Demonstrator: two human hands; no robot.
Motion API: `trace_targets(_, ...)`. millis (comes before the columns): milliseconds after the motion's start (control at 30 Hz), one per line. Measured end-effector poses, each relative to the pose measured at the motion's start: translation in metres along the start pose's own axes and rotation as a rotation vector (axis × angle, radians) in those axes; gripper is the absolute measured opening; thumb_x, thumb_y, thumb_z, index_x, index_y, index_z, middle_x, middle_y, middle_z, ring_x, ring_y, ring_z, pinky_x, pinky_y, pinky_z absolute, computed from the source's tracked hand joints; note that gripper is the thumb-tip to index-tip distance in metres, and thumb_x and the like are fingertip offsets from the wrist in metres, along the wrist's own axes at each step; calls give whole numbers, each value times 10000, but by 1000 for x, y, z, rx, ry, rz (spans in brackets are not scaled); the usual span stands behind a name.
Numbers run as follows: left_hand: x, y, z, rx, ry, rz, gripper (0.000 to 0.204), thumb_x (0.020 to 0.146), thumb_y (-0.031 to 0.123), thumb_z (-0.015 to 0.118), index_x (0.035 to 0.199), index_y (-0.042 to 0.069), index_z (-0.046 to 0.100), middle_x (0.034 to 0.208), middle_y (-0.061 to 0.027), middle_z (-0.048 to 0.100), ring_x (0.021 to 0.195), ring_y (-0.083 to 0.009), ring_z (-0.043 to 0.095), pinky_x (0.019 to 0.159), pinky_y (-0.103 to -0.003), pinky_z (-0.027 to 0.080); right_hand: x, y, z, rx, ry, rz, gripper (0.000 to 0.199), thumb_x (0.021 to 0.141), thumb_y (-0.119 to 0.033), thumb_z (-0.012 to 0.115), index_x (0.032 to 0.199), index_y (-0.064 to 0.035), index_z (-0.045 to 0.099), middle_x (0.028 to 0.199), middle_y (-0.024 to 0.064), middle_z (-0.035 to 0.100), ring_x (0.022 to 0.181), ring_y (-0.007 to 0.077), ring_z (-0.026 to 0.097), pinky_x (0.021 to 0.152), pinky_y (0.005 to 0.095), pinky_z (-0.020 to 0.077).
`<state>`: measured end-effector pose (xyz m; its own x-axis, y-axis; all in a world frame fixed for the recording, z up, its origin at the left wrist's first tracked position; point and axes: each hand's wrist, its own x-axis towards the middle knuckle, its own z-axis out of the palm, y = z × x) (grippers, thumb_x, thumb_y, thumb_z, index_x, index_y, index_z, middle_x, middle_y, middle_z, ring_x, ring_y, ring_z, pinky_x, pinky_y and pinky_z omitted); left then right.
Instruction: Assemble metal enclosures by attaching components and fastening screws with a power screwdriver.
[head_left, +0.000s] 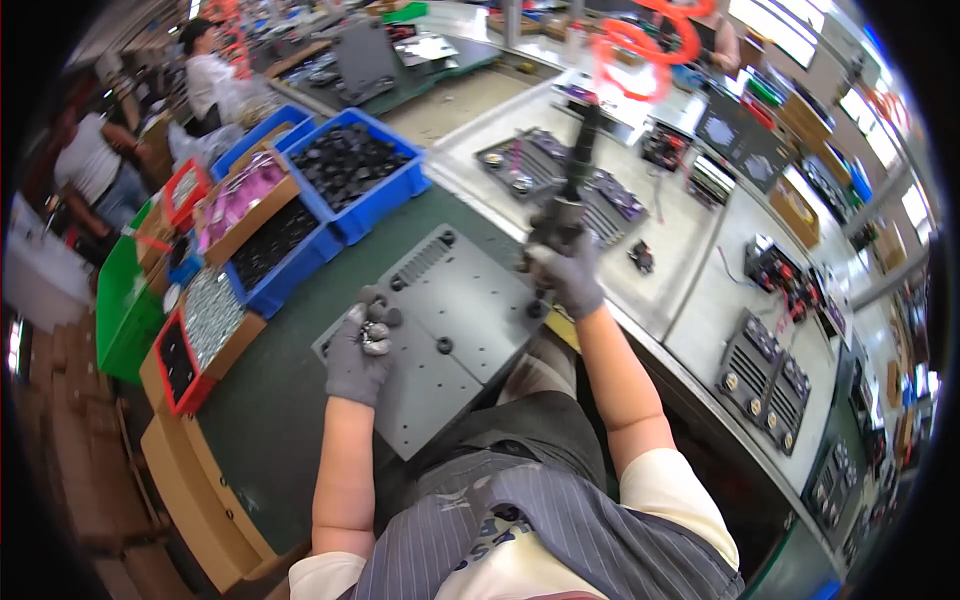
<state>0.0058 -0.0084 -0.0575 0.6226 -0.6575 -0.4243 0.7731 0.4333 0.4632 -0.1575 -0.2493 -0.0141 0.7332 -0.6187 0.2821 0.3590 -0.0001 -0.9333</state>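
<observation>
Left hand (358,352), gloved, is cupped shut around small screws (375,335) over the grey metal plate (455,300) on the green bench (270,400), right hand (568,275) gripping the hanging power screwdriver (575,185) at the plate's far edge; recommend holding the driver square to each hole

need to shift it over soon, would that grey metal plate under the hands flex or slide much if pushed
The grey plate looks like flat sheet metal, so probably stiff and fairly heavy for its size. It lies flat on the green mat, which likely resists sliding. The left hand rests on it, and the small black grommets on it might shake loose.
</observation>
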Motion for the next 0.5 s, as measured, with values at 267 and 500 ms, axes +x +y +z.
trace_targets(267,-37,-19,-7,91,-69,23,148,904,150,517,1023,76,565,798,-24,541,548,-57,462,409,-161,364,-22,-10,40,637,-99,-262,447,687,-85,577,1120,-70,466,879,81,532,767,191,543,633,364,486)
trace_targets(500,-45,-67,14,113,-262,-258,254,948,166,429,1131,22,528,840,-50,518,593,-56,446,408,-150,344,-37,-24,79,671,-189,-318,471,728,-289,602,1118,-64,463,836,73,524,679,194,518,610,314,399)
